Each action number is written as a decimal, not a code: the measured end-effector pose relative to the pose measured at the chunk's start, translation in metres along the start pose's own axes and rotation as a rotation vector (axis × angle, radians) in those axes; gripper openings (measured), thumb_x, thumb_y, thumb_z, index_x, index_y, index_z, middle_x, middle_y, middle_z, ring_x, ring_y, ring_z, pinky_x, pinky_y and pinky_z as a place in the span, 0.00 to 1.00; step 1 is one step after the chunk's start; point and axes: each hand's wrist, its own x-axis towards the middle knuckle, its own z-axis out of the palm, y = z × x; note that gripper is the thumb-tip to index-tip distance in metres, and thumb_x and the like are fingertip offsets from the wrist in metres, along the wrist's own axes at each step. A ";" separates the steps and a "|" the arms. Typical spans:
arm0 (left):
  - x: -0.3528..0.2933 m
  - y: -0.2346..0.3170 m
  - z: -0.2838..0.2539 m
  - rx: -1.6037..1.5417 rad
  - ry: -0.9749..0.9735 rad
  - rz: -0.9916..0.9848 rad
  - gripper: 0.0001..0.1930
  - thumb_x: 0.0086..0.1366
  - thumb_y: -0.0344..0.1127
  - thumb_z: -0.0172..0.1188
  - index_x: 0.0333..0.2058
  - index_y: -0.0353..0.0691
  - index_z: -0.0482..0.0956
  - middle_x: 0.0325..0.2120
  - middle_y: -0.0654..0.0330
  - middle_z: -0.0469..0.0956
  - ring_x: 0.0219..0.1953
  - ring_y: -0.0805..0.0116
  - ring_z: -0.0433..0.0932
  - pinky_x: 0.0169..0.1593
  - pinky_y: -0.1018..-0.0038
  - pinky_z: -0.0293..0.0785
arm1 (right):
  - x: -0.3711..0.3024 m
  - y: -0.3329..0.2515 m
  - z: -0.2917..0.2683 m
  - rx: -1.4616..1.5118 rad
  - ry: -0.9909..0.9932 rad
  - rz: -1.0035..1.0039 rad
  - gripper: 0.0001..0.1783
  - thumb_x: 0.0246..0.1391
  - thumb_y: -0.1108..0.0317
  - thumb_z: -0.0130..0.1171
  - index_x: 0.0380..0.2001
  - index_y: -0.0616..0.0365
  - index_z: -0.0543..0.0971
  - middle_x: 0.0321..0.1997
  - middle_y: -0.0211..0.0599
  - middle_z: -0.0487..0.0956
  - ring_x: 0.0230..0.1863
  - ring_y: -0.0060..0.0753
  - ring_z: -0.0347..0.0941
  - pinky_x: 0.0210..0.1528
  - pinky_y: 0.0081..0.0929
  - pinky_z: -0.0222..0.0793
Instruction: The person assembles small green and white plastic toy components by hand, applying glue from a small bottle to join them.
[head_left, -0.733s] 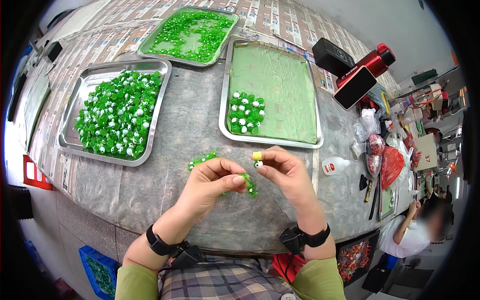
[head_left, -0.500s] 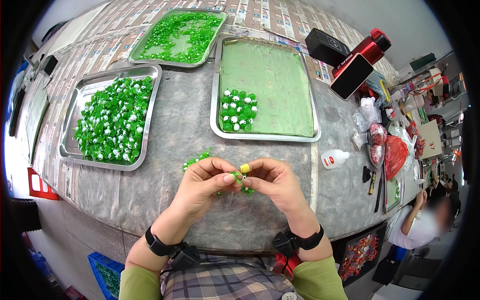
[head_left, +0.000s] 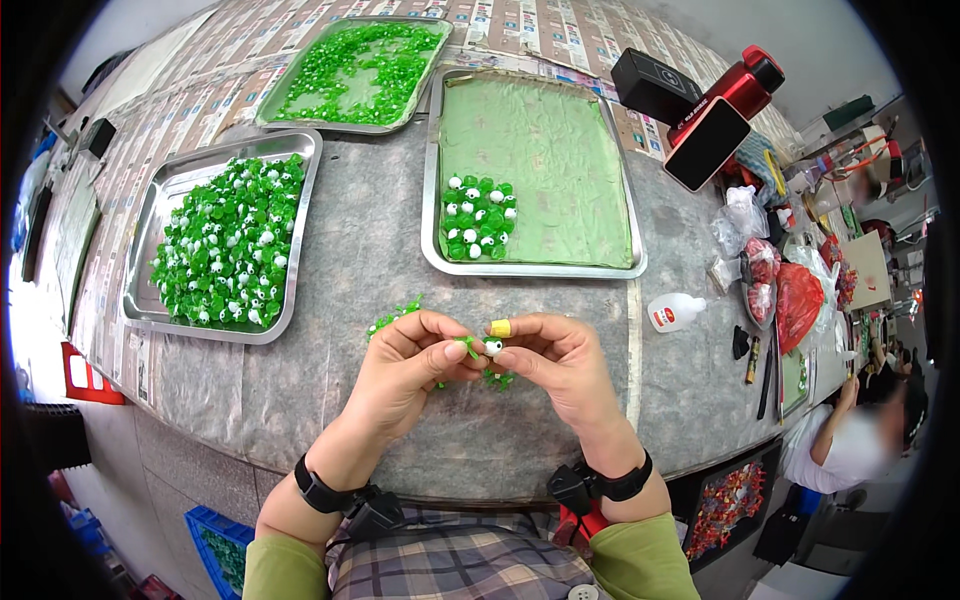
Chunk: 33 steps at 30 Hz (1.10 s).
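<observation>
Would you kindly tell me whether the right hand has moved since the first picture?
Yes: judged against the green-lined tray ahead, the right hand has shifted away, toward the person.

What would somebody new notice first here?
Probably the heap of green and white pieces in the metal tray at left. Next, perhaps, the red bottle at upper right, partly behind a phone. In the middle, the right hand pinches a white ball beside the green piece in the left hand.

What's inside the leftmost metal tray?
The tray holds a heap of green pieces, many with white, dark-spotted balls. Bare metal shows along the tray's left side. The bottom beneath the heap and any pieces buried deeper are hidden.
</observation>
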 end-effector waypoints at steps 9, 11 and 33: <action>0.001 -0.003 -0.001 0.134 0.112 0.045 0.05 0.52 0.26 0.54 0.30 0.35 0.71 0.25 0.60 0.74 0.28 0.75 0.73 0.32 0.80 0.72 | -0.001 -0.001 0.002 -0.082 0.006 -0.097 0.10 0.42 0.77 0.56 0.32 0.64 0.71 0.31 0.32 0.74 0.33 0.18 0.69 0.37 0.13 0.65; 0.000 -0.004 -0.001 0.153 0.115 0.055 0.05 0.52 0.26 0.54 0.29 0.35 0.71 0.25 0.60 0.74 0.28 0.75 0.73 0.32 0.81 0.72 | -0.001 -0.001 0.003 -0.085 0.009 -0.099 0.10 0.42 0.77 0.56 0.31 0.64 0.71 0.31 0.32 0.74 0.33 0.17 0.69 0.36 0.13 0.65; -0.001 0.005 0.008 1.218 -0.013 0.681 0.08 0.42 0.23 0.60 0.23 0.36 0.72 0.21 0.58 0.73 0.23 0.66 0.72 0.26 0.77 0.67 | -0.002 0.000 -0.002 -0.055 -0.066 0.063 0.12 0.46 0.74 0.52 0.36 0.66 0.72 0.31 0.32 0.74 0.30 0.16 0.67 0.33 0.13 0.64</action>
